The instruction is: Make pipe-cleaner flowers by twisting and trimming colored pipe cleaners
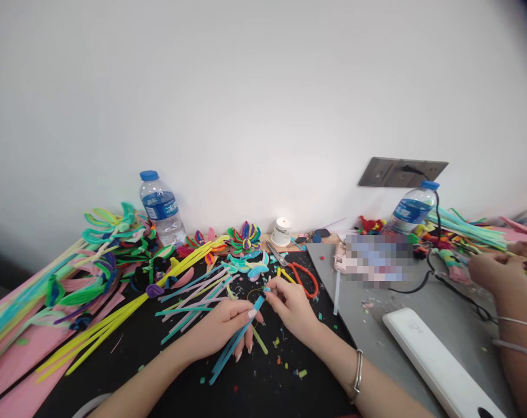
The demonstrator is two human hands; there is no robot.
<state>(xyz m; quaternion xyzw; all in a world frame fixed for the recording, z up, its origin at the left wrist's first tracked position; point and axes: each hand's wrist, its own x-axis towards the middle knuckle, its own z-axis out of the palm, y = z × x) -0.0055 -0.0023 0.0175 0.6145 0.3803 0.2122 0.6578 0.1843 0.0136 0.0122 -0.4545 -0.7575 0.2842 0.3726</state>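
My left hand [228, 326] is closed around a small bundle of blue pipe cleaners [224, 359], whose lower ends slant down to the left. At the bundle's upper end, my right hand [293, 305] pinches the tips, where a small dark bit shows between the fingers. A thin yellowish loop lies just behind the fingertips. To the left are loose purple, teal and green pipe cleaners [189, 313]. Orange-handled scissors [304, 280] lie just beyond my right hand, and a blue-and-purple pipe-cleaner flower [248, 264] lies beyond both hands.
Yellow-stemmed flowers [111, 334] and a water bottle [161, 209] stand left. A white spool [282, 232] sits by the wall. Rightward are a pink glue gun [340, 258], black cable, second bottle [409, 212], long white device [437, 360], and another person's hands [492, 270]. Scraps litter the black mat.
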